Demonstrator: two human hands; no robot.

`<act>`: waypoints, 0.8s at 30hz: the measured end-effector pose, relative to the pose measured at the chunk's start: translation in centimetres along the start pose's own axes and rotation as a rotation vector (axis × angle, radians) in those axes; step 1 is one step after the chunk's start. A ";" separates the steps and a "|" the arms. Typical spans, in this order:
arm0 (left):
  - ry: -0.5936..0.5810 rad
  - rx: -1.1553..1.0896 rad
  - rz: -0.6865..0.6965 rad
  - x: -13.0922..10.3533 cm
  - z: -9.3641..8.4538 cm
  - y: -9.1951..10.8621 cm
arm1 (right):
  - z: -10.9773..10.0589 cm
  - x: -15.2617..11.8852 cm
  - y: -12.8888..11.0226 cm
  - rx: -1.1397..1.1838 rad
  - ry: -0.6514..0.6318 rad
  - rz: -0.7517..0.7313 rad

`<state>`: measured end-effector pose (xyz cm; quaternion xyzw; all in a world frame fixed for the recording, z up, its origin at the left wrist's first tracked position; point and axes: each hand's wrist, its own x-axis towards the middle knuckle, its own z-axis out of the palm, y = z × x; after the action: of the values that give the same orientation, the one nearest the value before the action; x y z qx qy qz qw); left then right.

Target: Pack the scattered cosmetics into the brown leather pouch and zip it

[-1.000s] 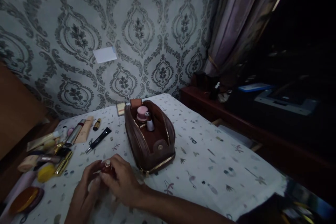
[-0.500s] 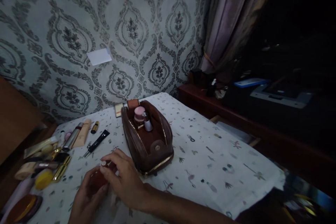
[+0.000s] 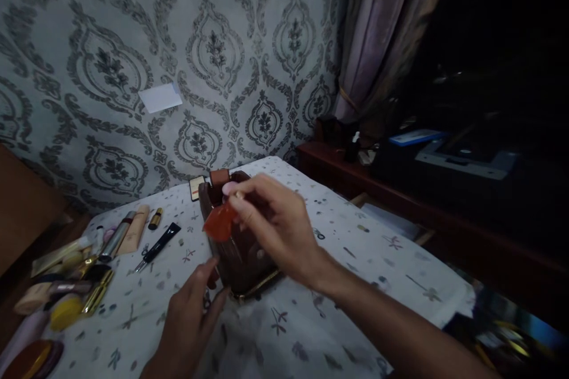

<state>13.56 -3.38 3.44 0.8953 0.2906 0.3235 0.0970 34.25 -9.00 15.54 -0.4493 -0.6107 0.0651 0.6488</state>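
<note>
Right hand (image 3: 282, 228) pinches a small red-orange bottle (image 3: 219, 224) between thumb and fingertips near its pale cap, the grip nearly closed, the body tilted toward the left. The bottle appears over the brown leather bag (image 3: 240, 275), whose top lies open. Carrying it well, I judge, calls for a firm pinch near the cap and a slow, level wrist, with the glossy body clear of the bag's edges. The right forearm slants in from the near right, wrist raised, back of the hand upward. Lower, at the bag's near left corner, the left hand (image 3: 195, 308) is loosely curled, thumb and fingers parted, with nothing visible in it; whether it touches the leather, I cannot tell. A pink lid (image 3: 229, 188) shows just beyond the right fingertips. Farther left, a black tube (image 3: 157, 247) and a beige tube (image 3: 134, 231) lie on the patterned tablecloth (image 3: 382, 243).
</note>
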 end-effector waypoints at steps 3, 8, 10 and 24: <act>0.127 0.266 0.234 1.7 0.0 1.5 | -1.4 1.8 1.1 -0.114 0.034 -0.064; 0.109 0.632 0.359 3.8 -0.4 3.1 | -1.7 4.4 3.8 -0.312 -0.049 -0.133; 0.090 0.689 0.341 4.0 -0.3 3.2 | -1.1 5.5 4.9 -0.391 -0.115 -0.120; 0.097 0.673 0.334 3.8 0.6 2.5 | 6.0 10.7 10.0 -0.659 -0.633 0.322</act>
<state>17.45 -3.23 5.84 0.8958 0.2349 0.2633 -0.2703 36.41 6.69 15.82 -0.6777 -0.6890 0.1016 0.2359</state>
